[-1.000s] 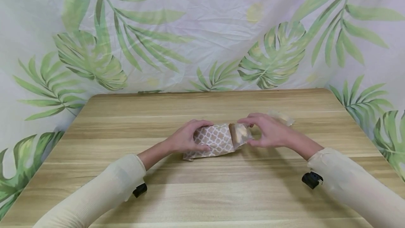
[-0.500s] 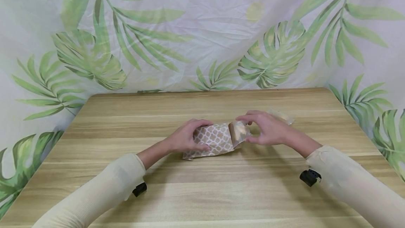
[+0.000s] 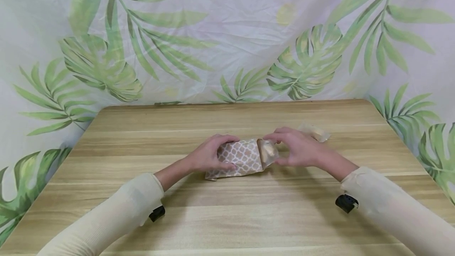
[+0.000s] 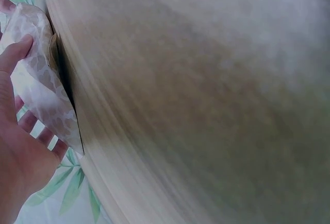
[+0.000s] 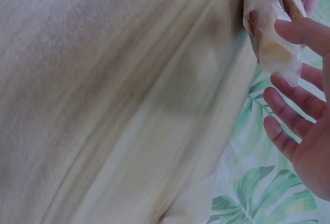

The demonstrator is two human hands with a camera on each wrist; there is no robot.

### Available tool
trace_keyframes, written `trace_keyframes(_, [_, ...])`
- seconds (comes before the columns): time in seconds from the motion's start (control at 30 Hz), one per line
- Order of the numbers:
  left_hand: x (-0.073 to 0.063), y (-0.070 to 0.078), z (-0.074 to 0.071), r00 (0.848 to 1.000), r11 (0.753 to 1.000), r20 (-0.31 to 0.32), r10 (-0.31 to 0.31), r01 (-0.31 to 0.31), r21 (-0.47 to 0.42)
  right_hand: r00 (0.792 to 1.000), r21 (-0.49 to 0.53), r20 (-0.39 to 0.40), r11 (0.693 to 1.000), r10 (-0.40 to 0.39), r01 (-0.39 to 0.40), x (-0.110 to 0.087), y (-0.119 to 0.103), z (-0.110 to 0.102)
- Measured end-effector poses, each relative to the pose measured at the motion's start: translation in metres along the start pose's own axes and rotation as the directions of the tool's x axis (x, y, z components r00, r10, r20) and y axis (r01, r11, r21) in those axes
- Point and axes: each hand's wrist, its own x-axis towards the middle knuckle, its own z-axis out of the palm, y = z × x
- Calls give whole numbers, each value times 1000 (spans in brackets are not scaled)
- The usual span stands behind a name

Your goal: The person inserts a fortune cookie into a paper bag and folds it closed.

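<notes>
A paper bag (image 3: pixel 241 155) with a white lattice pattern on tan lies on its side mid-table, its mouth facing right. My left hand (image 3: pixel 209 155) grips its closed end, thumb on the near side and fingers over the far side. Out of the mouth sticks a clear plastic packet (image 3: pixel 269 151) with something pale yellow inside. My right hand (image 3: pixel 300 147) holds the packet's outer end between thumb and fingers. The right wrist view shows the thumb against the packet (image 5: pixel 278 51), the lower fingers loosely bent. The packet's inner end is hidden in the bag.
Behind my right hand lies another clear packet (image 3: pixel 320 133) with pale contents, partly hidden by the hand. The wooden table (image 3: pixel 227 216) ends at a leaf-patterned cloth (image 3: pixel 227 50) at the back. Black wrist devices hang beneath both sleeves.
My right hand has shifted slightly left toward the bag, and less of the packet shows outside the mouth. My left hand and the bag have stayed almost still.
</notes>
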Motion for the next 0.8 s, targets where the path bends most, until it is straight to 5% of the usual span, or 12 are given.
trace_keyframes(0.37, [2,-1,0,1000,1000,-5,9,-9,11,997,47,-47,997,58,-56,6,-8,10])
trace_keyframes(0.8, [1,-3,1,1000,1000,-11,11,-11,10,993,267,-97,963,72,-43,11,-4,26])
